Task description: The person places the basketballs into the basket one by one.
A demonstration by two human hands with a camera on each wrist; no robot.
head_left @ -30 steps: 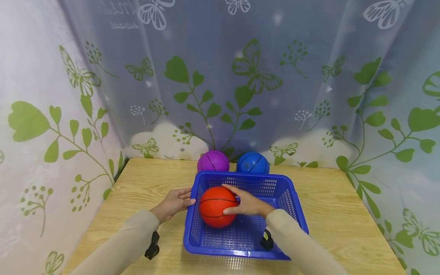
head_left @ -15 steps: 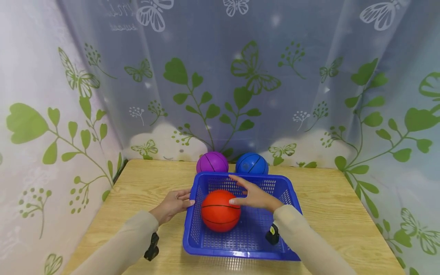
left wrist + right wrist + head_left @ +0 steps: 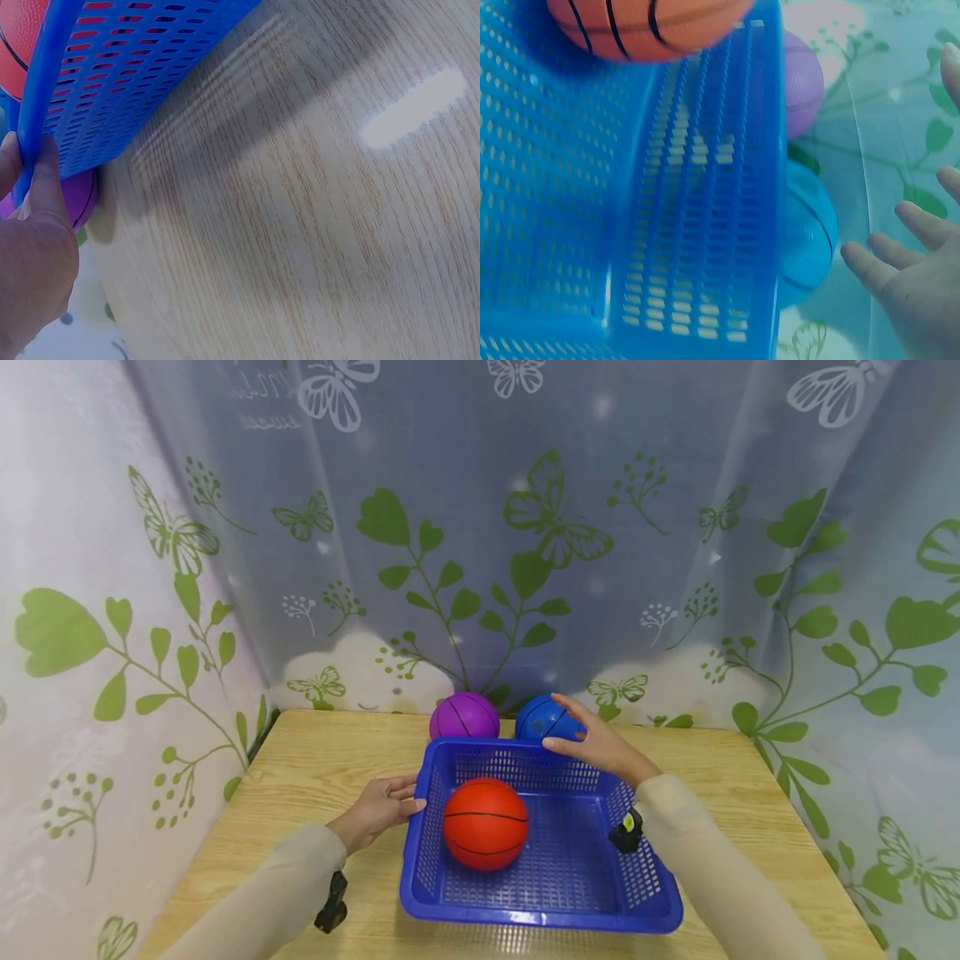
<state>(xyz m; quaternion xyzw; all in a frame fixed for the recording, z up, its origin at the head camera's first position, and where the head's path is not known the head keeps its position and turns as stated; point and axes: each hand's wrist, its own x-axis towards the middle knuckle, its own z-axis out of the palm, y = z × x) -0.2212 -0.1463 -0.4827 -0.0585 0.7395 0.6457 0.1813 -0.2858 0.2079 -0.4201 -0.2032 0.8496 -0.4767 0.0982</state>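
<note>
The basket (image 3: 540, 917) is pinched by the left hand (image 3: 377, 810); the blue ball (image 3: 535, 720), seemingly sought by the outspread right hand (image 3: 606, 748), must be grasped

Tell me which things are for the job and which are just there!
Probably for the job:
blue basket, rim pinched by the left hand
red ball, inside it
blue ball, near the open right hand
purple ball, perhaps; neither of the hands touches it

Just there:
wooden table
butterfly cloth
</note>
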